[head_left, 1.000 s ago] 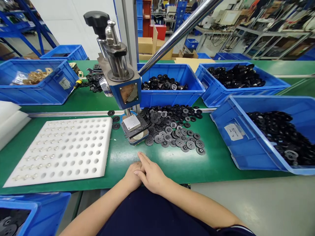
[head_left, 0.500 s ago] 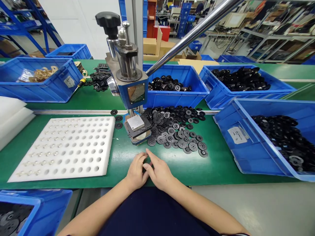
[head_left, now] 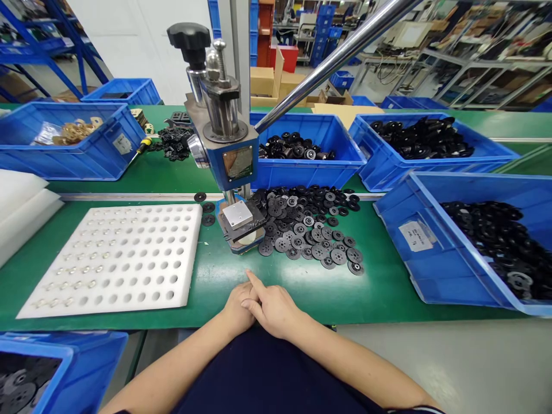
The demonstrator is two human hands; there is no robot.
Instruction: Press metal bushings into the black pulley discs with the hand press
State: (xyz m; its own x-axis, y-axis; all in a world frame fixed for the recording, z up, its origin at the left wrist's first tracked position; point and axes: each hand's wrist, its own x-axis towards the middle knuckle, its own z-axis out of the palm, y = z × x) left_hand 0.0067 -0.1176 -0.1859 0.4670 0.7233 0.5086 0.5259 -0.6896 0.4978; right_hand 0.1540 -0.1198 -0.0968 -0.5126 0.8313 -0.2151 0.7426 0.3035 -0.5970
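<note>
Near the bench's front edge, my two hands rest together. My right hand (head_left: pixel 278 310) lies partly over my left hand (head_left: pixel 237 310), its index finger stretched forward and its thumb apart across the left hand. Most of the left hand's fingers are hidden beneath it, and no part shows in either hand. Just beyond stands a hand press (head_left: pixel 235 158) with a flat silver block (head_left: pixel 237 214) at its lower end. Black toothed discs (head_left: pixel 319 251) lie in a loose pile right of its base. To the left is a white foam tray (head_left: pixel 183 282) with small clear pieces in its left-hand holes.
Blue bins of black parts stand behind the press (head_left: pixel 310 173), at the back right (head_left: pixel 401 167) and at the right (head_left: pixel 397 270). Another blue bin (head_left: pixel 86 164) holds tan pieces at the left. A yellow-handled screwdriver (head_left: pixel 145 142) lies beside it. The press's long lever (head_left: pixel 336 57) slants overhead.
My hands have come closer together and drawn slightly toward me. The right hand now covers more of the left hand's fingers. The press and parts stay as they were.
</note>
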